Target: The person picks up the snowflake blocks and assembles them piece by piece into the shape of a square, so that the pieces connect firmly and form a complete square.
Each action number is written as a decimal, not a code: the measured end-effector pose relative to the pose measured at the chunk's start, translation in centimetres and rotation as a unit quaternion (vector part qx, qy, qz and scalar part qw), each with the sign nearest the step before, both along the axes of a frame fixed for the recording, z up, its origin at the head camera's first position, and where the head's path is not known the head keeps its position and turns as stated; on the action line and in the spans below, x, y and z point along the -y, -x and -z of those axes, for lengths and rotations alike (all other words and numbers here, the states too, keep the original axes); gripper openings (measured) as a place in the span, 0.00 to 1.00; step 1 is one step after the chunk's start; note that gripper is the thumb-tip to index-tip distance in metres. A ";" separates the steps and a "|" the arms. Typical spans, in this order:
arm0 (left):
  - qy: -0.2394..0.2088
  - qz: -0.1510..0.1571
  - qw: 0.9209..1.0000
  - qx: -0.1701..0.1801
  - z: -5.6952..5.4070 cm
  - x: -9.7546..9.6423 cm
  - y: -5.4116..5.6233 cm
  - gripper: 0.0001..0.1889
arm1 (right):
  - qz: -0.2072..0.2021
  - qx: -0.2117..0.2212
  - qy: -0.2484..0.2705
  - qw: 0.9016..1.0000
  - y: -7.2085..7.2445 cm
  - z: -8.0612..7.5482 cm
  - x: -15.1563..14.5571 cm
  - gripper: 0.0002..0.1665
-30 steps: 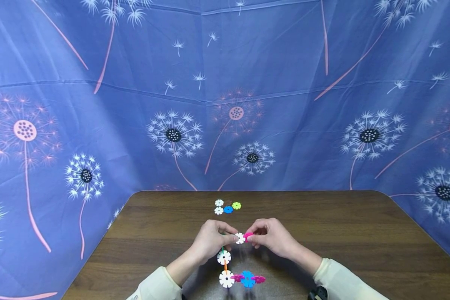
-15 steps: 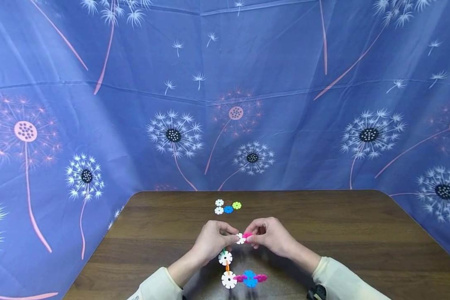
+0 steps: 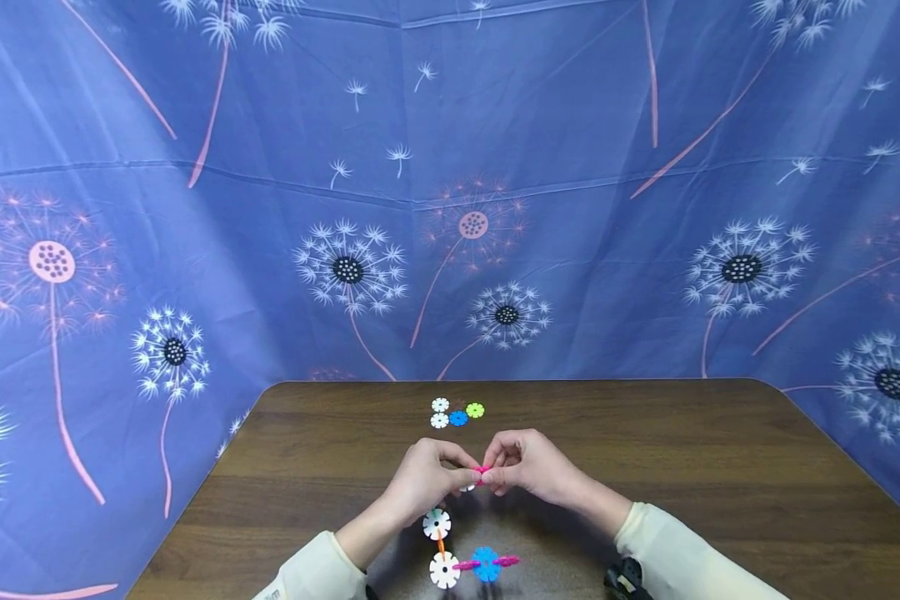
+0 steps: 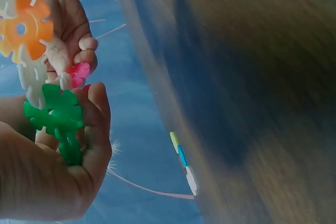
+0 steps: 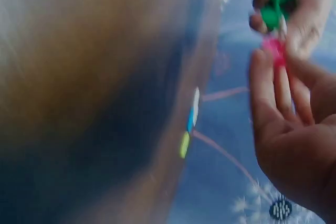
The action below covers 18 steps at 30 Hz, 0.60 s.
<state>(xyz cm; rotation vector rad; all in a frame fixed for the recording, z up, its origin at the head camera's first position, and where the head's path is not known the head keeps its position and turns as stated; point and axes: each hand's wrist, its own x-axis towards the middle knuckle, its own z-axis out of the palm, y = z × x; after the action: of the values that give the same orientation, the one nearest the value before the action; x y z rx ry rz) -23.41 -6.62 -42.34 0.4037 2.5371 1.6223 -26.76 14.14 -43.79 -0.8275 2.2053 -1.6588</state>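
My left hand (image 3: 426,479) holds a chain of interlocking notched snowflake discs. In the left wrist view a green disc (image 4: 63,106) lies against its palm, with a second green one set crosswise below. A white disc shows partly under its fingertips. My right hand (image 3: 532,468) pinches a pink disc (image 4: 80,75) between thumb and fingers, right at that white disc. From the left hand the chain runs toward me through a white disc (image 3: 437,524), an orange disc (image 4: 38,15) and another white disc (image 3: 444,571). There it turns right to pink pieces and a blue disc (image 3: 487,565).
Toward the far edge of the brown wooden table (image 3: 645,433) lie two white discs (image 3: 439,421), a blue disc (image 3: 458,418) and a yellow-green disc (image 3: 476,410). Behind the table hangs a blue dandelion-print cloth (image 3: 600,250).
The right hand has shifted slightly left, closer to the left fingertips. Less of the white and pink discs between them shows. The near part of the chain has swung a little left and toward me.
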 end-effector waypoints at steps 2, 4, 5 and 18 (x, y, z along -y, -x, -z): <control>0.001 -0.006 1.000 0.001 0.1 0.2 0.1 0.03 | -0.017 -0.004 -0.026 1.000 0.9 -0.4 -0.2 0.07; 0.003 -0.011 1.000 0.000 0.2 0.4 0.3 0.03 | -0.028 -0.016 -0.051 0.998 2.3 -0.8 -0.4 0.07; 0.003 -0.013 1.000 0.000 0.3 0.6 0.3 0.03 | -0.029 -0.023 -0.063 0.997 3.2 -1.0 -0.4 0.07; -0.017 -0.017 1.000 0.015 0.4 1.1 0.0 0.03 | 0.097 -0.178 -0.273 0.941 12.0 0.7 1.7 0.04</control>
<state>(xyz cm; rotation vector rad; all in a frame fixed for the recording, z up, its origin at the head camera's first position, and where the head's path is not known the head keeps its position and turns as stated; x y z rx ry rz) -23.44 -7.70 -42.70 0.3380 2.5120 1.6715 -38.75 12.47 -44.54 -0.8133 2.8736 -0.9121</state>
